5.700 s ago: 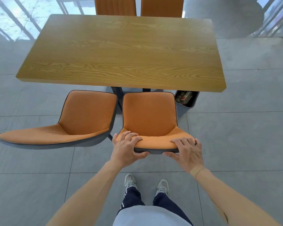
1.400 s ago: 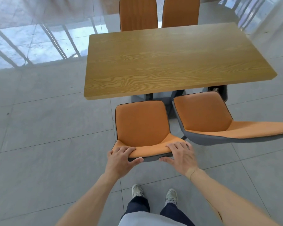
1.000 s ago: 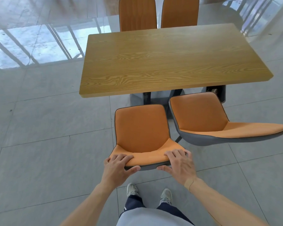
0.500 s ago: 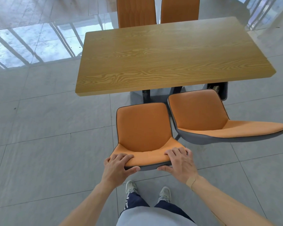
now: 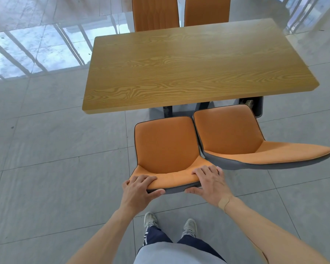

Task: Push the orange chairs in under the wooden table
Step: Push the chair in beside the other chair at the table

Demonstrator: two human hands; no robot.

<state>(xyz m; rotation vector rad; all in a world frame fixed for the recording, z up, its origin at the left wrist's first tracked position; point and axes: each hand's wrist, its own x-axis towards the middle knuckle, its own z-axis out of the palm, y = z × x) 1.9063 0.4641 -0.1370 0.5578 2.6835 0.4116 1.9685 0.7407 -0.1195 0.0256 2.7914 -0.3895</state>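
An orange chair (image 5: 165,145) with a grey shell stands just in front of me, its seat facing the wooden table (image 5: 194,65). My left hand (image 5: 139,189) grips the left end of its backrest top, and my right hand (image 5: 210,181) grips the right end. A second orange chair (image 5: 231,136) stands right beside it, its seat front at the table's near edge. The first chair's seat front sits a little short of that edge. Two more orange chairs (image 5: 179,13) stand at the table's far side.
Grey tiled floor (image 5: 55,168) spreads around the table, with window light reflected at the upper left. A dark bin-like box (image 5: 255,105) sits under the table's near right corner. My feet (image 5: 170,223) stand directly behind the chair.
Since 5.7 s ago I have shifted from the right-hand chair to the left-hand one. In the last second the held chair has stayed near the table edge with both hands gripping it.
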